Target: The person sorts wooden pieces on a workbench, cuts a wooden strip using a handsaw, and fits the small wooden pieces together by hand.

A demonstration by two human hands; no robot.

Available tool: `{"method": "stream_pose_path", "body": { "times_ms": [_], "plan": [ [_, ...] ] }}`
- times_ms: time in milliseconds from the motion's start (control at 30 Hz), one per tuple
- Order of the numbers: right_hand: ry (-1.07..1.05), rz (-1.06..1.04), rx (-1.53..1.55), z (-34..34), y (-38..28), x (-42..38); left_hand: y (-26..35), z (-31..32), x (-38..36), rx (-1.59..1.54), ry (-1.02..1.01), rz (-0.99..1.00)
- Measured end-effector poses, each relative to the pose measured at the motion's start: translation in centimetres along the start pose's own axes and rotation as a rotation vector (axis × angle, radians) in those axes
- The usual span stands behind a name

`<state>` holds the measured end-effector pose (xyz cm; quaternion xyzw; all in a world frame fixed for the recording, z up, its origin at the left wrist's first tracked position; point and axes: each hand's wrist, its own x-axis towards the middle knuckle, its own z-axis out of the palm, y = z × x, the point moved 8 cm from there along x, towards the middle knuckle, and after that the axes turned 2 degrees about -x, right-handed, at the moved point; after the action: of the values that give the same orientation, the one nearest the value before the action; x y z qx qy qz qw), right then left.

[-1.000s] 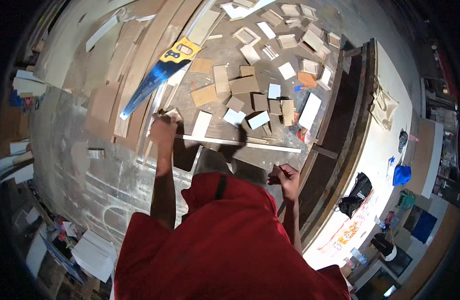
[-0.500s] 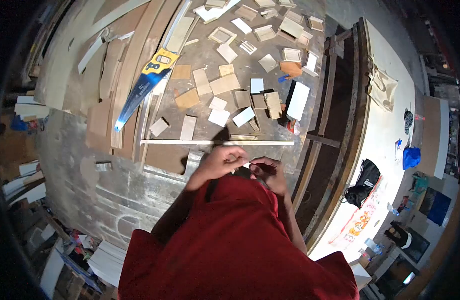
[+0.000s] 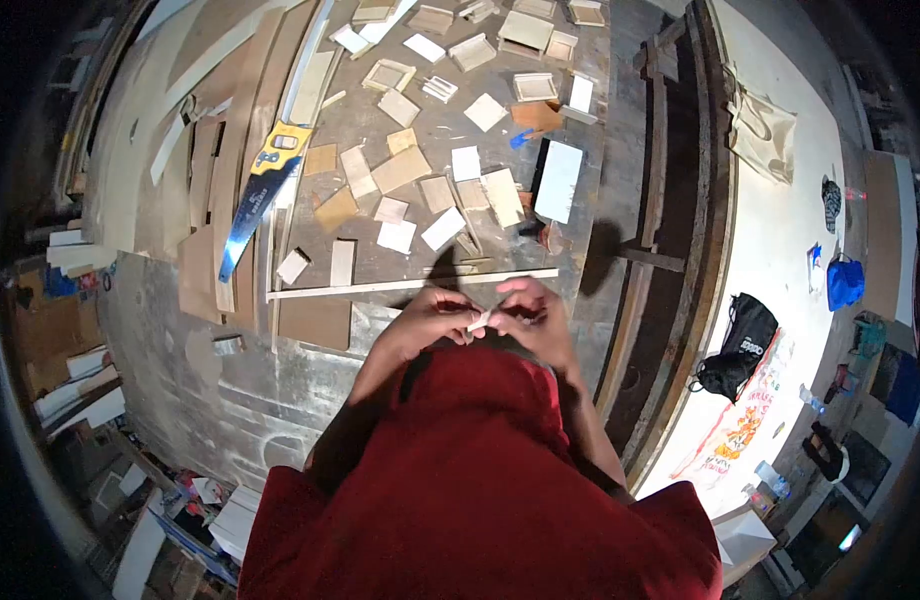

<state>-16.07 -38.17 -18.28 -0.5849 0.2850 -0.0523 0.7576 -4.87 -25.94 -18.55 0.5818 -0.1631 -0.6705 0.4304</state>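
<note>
Close to my chest, my left hand (image 3: 436, 322) and my right hand (image 3: 533, 318) meet with fingertips bent inward. Between them is a small white strip (image 3: 480, 320), thin and slightly tilted. Its exact kind is too small to make out. Both hands pinch it, the left at its lower end and the right at its upper end. Just beyond the hands a long pale wooden batten (image 3: 410, 285) lies across the work surface. Farther out are small wooden panels (image 3: 402, 170) and white rectangular pieces (image 3: 442, 229).
A handsaw with a yellow handle (image 3: 282, 148) lies on long boards to the left. Shallow wooden boxes (image 3: 473, 52) are scattered at the far side. On the right, beyond a dark gap, a white table (image 3: 770, 230) bears a black drawstring bag (image 3: 742, 345) and a cloth bag (image 3: 762, 135).
The view has shifted, so the bench things appear farther left and higher. My hands stay together; the white strip shows more, and my right fingers have lifted a little.
</note>
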Motion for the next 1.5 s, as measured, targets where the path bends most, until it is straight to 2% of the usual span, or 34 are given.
{"method": "stream_pose_path", "body": {
  "times_ms": [33,100,167,200,267,300,333,400,467,500,533,667,867,1000,1100,1167,1200,1267,1300,1333,1400,1433,1467,1500],
  "plan": [
    [0.074,-0.07,-0.031,-1.8,-0.1,0.2,0.2,0.3,0.1,-0.24,0.018,-0.012],
    [0.363,-0.155,-0.173,-6.7,-1.5,0.4,0.3,0.9,0.1,-0.618,0.092,-0.029],
    [0.728,-0.244,-0.359,-11.9,-1.4,0.9,1.5,1.8,-0.3,-0.689,0.064,0.024],
    [0.716,-0.245,-0.354,-12.9,-0.9,1.8,2.3,2.4,-0.5,-0.757,0.017,0.073],
    [0.812,-0.207,-0.833,-14.3,-1.7,2.8,3.8,3.6,-0.9,-0.781,-0.008,0.111],
    [0.77,-0.179,-0.967,-14.4,-1.9,3.4,5.4,4.0,-1.1,-0.775,-0.005,0.191],
    [0.771,-0.184,-0.966,-14.9,-1.2,3.4,6.6,4.4,-1.3,-0.768,-0.003,0.27],
    [0.64,-0.142,-1.122,-15.1,0.9,5.2,7.9,5.0,-0.9,-0.785,-0.021,0.308],
    [0.624,-0.202,-1.081,-15.2,1.2,5.4,9.1,5.3,-0.9,-0.72,0.025,0.375],
    [0.601,-0.162,-1.067,-15.1,1.5,5.8,9.6,5.4,-0.8,-0.708,0.041,0.393],
    [0.576,-0.12,-1.053,-15.0,1.8,6.2,10.1,5.6,-0.8,-0.703,0.042,0.406],
    [0.576,-0.225,-1.069,-14.8,1.8,6.8,10.9,6.0,-1.0,-0.673,0.072,0.432],
    [0.561,-0.235,-1.177,-14.0,0.2,7.0,11.2,7.1,-1.0,-0.886,-0.03,0.456],
    [0.562,-0.211,-1.209,-14.2,-0.8,6.4,11.6,7.4,-1.4,-0.83,-0.017,0.47],
    [0.6,-0.313,-1.172,-14.5,-1.7,5.8,12.3,7.9,-1.9,-0.728,-0.064,0.464],
    [0.644,-0.179,-1.148,-15.0,-2.1,5.2,13.1,8.6,-2.8,-0.556,-0.143,0.451],
    [0.652,-0.175,-1.147,-14.9,-2.7,4.4,13.8,8.9,-3.6,-0.552,-0.149,0.447],
    [0.696,-0.261,-0.959,-15.4,-4.4,2.3,14.8,9.9,-4.6,-0.406,-0.18,0.425],
    [0.65,-0.321,-0.839,-15.5,-5.3,1.3,15.0,10.1,-4.9,-0.373,-0.184,0.44],
    [0.659,-0.323,-0.841,-15.5,-5.9,0.3,14.7,10.2,-4.9,-0.37,-0.193,0.442],
    [0.639,-0.265,-0.032,-16.6,-4.7,-1.4,14.4,10.2,-5.0,-0.31,-0.162,0.505],
    [0.624,-0.294,0.032,-16.8,-5.4,-2.5,14.9,10.3,-5.2,-0.337,-0.054,0.573],
    [0.637,-0.294,0.032,-17.0,-5.8,-3.6,14.8,10.5,-4.8,-0.335,-0.066,0.569],
    [0.59,-0.303,0.234,-17.1,-5.8,-4.3,16.0,10.2,-5.3,-0.062,0.077,0.749]
  ]
}}
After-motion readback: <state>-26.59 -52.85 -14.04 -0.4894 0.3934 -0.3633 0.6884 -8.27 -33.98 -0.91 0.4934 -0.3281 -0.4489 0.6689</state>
